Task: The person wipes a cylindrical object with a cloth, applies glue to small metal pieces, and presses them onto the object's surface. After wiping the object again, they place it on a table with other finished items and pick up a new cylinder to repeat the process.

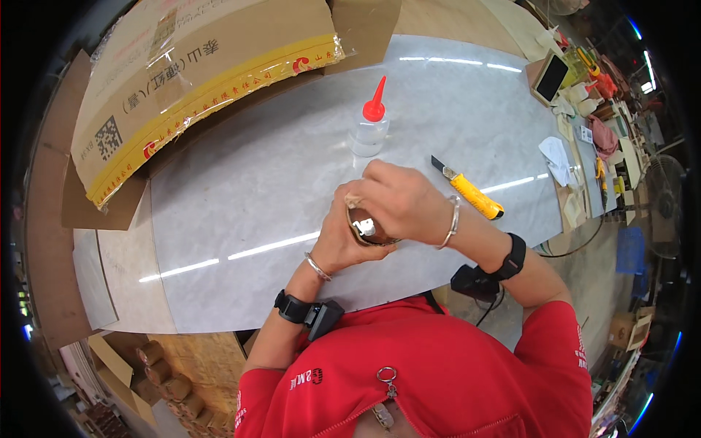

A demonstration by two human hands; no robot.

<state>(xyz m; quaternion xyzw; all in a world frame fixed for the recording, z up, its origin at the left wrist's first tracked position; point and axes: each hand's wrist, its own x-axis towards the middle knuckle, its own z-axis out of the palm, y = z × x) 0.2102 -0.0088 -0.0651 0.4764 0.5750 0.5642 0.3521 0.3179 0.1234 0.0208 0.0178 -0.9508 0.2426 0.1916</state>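
My left hand [336, 237] is wrapped around a short round brown piece with a hollow, glossy top [371, 228], just above the table's near side. Over its far rim my right hand [409, 197] is closed, fingers bent down. A small pale beige bit [353, 200] shows at those fingertips; what it is I cannot make out. Beyond my hands stands a clear squeeze bottle [369, 137] with a red pointed nozzle. To the right of my right hand lies a yellow utility knife [473, 193], its dark blade end pointing away to the left.
A large cardboard box [212, 95] covers the far left of the grey-topped table [226, 219]. At the right edge are a dark-screened device [551, 77], a white cloth [556, 160] and assorted tools. Brown rolls [171, 387] sit below at left; a fan [664, 193] stands at right.
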